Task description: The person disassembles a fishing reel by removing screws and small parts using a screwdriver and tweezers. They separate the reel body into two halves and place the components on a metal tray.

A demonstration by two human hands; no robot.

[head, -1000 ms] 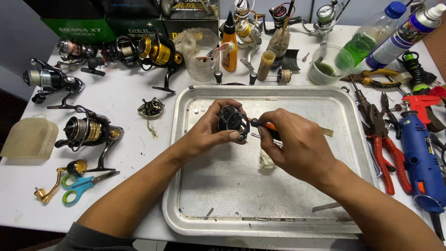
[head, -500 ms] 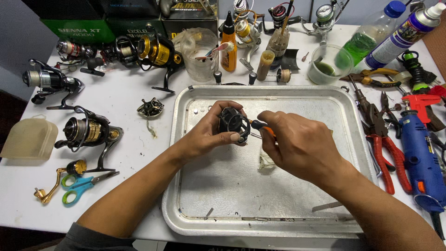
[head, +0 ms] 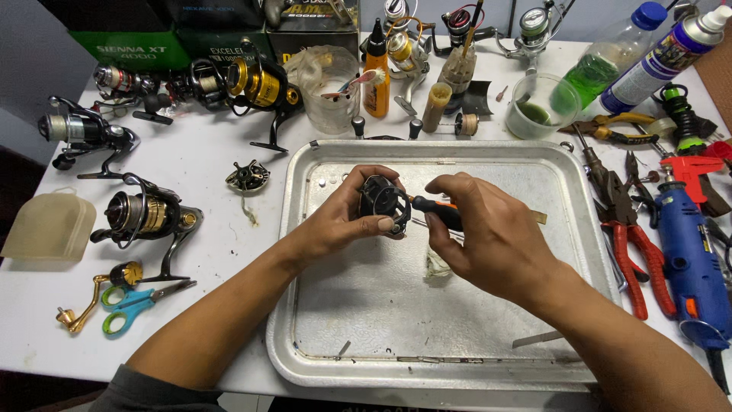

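Observation:
Over the middle of a metal tray [head: 457, 366], my left hand [head: 339, 221] grips a small black reel part [head: 381, 200], thumb across its front. My right hand [head: 496, 236] holds a screwdriver with a black and orange handle [head: 435, 207], its tip pointing left into the reel part. A crumpled bit of clear plastic [head: 438, 265] lies on the tray under my right hand. Both hands hover just above the tray floor.
Several spinning reels [head: 141, 214] stand on the white table at left, with blue scissors [head: 130, 305] and a gold handle [head: 80, 305]. Pliers [head: 629, 244] and a blue rotary tool [head: 690, 252] lie at right. Bottles, an orange oil bottle [head: 375, 76] and cups crowd the back edge.
My right hand has turned slightly on the screwdriver, its fingers shifting along the handle. The left hand and the reel part stay in the same place.

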